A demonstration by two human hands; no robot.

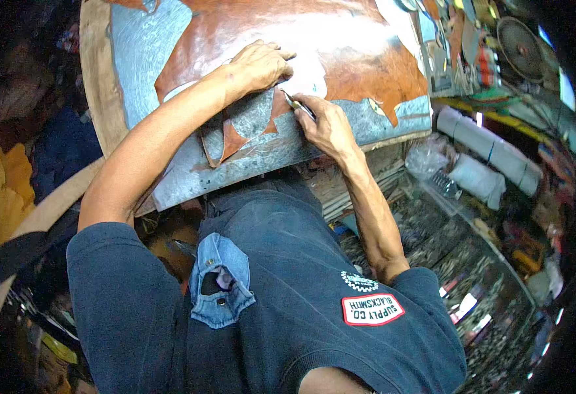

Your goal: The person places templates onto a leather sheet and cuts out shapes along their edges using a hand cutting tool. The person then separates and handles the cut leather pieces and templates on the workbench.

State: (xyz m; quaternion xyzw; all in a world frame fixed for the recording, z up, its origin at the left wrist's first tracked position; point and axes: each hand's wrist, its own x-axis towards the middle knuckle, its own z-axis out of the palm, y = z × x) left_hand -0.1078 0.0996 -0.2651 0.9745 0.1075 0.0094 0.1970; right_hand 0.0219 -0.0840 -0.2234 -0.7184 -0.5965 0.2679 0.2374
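A large brown leather hide (pixel 373 62) lies over the mottled blue-grey work surface (pixel 140 72). My left hand (pixel 262 65) rests on it with fingers bent and partly spread, pressing at the edge of a white pattern piece (pixel 311 73). In my right hand (pixel 329 128) is a slim cutting knife (pixel 298 105). Its tip meets the leather at the pattern's near edge, just right of my left hand. A narrow, cut strip of leather (pixel 234 139) curls near the table's front edge, below my left wrist.
The table has a wooden rim (pixel 97 85) on its left. To the right lie a long white roll (pixel 488 141), a clear plastic bag (pixel 426 157), a round fan (pixel 519 49) and assorted tools. Yellow-brown leather (pixel 2 197) hangs at far left.
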